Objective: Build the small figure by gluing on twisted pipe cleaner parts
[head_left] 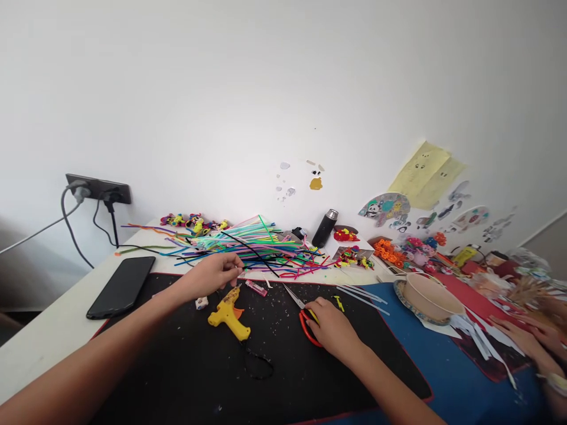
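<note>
My left hand (217,275) is closed in a pinch in front of the pile of coloured pipe cleaners (248,242). Whatever its fingertips hold is too small to make out. Below it a yellow hot glue gun (229,316) lies on the black mat (186,366), beside a small white block (201,303) and a pink piece (256,288) that looks like a lighter. My right hand (333,326) is closed around the red and yellow handles of the scissors (297,299), whose blades point away to the left. A small yellow-green piece (339,303) lies just beyond this hand.
A black phone (121,286) lies at left, below a wall socket (98,189) with cables. Clear glue sticks (363,297) lie right of the mat. Behind stands a black flask (325,228). A straw hat (427,298) and another person's hands (527,333) are at far right.
</note>
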Demonstrator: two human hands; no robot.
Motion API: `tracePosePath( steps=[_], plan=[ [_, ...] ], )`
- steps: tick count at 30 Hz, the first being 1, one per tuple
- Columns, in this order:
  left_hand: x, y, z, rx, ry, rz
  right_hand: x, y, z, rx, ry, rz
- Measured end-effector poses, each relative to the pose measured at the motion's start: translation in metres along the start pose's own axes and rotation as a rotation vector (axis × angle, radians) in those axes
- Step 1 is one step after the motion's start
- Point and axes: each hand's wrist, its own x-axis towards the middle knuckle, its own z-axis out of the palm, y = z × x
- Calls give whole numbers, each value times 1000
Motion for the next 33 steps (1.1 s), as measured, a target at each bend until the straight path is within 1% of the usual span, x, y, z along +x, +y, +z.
tracePosePath(
  steps=[4, 7, 9, 12, 17, 19, 21, 25, 29, 31, 33],
  plan=[
    [-1, 0, 1, 8, -1, 14, -1, -6, -4, -41, -4, 18],
    [-1, -1, 3, 19, 1, 50, 2, -3, -5, 38, 16, 39],
    [-1, -2, 3, 22, 4, 68, 4, 2, -4, 168, 47, 69],
    [-1, -1, 3, 30, 13, 57, 4, 10, 0, 330, 72, 121],
    [-3, 2, 2, 26, 30, 63, -2, 22, 13, 683, -22, 283],
    [-3, 3, 3, 14, 32, 71, -5, 25, 18, 783, -29, 325],
    [-3, 3, 4, 1, 28, 78, -7, 25, 21, 863, -19, 332],
    [-2, 3, 5, 16, 24, 96, -10, 21, 19, 998, -26, 349],
    [-2, 3, 6, 12, 19, 97, -16, 11, 15, 1257, -40, 389],
    [-2, 4, 11, -64, 9, 72, -20, 4, 15, 1434, -16, 374],
    [-1, 5, 19, -211, -12, 29, -23, -7, 15, 1608, 12, 336]
  ],
)
